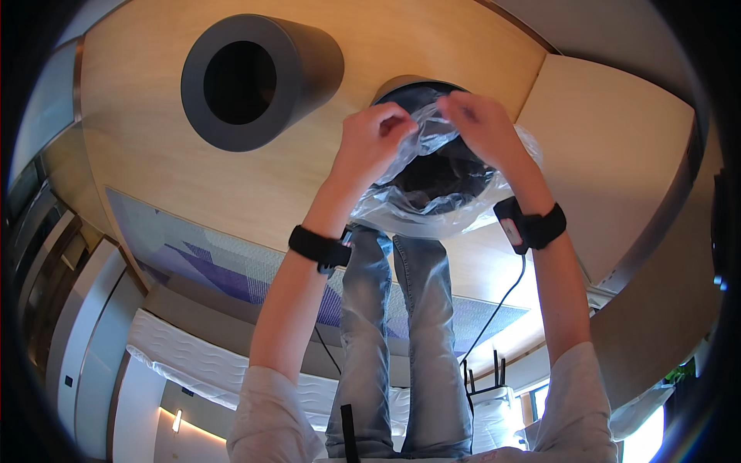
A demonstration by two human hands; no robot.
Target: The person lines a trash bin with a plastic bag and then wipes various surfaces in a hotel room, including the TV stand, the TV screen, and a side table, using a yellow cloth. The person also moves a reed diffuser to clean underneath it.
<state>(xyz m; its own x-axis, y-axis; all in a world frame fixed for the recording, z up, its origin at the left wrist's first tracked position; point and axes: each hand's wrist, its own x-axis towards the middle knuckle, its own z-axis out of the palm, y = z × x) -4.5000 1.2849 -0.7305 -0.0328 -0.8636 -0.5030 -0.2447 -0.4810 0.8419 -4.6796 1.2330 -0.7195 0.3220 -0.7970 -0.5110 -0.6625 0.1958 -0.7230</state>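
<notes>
A clear plastic bag (446, 223) lines a dark round bin (391, 89) standing on the wood floor in front of my legs. Its loose film hangs outward around most of the mouth, and the bin's dark inside shows through the opening. At the far left part of the rim, my left hand (376, 136) has its fingers curled around a gathered fold of the film. My right hand (477, 124) is at the far right part, pinching the film between thumb and fingers; its fingertips are slightly blurred. Between the two hands the bag is bunched up.
Beyond and to the left is a dark grey cylindrical bin (318, 63) with a wide ring top. A cream cabinet panel (613, 156) borders the floor at right. A patterned rug (231, 272) lies by my legs. A black cable (498, 312) hangs from my right wrist strap.
</notes>
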